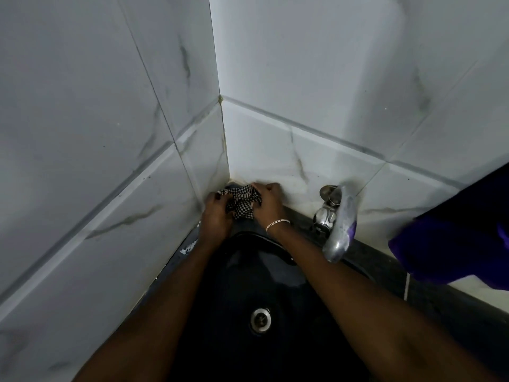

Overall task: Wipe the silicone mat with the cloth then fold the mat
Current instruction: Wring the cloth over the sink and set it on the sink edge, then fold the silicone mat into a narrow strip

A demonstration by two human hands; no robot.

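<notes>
Cloth (242, 205) behind sink (248, 285), tap (339, 230) near

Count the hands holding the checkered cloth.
2: the left hand grips the cloth from the left, the right hand from the right, both at the wall corner behind the sink.

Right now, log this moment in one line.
left hand: grips checked cloth | right hand: grips cloth | where: corner behind black sink | purple sheet: untouched

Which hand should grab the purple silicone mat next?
Probably the right hand: it is nearer the purple silicone mat. The left hand could keep the black-and-white checked cloth both grip.
</notes>
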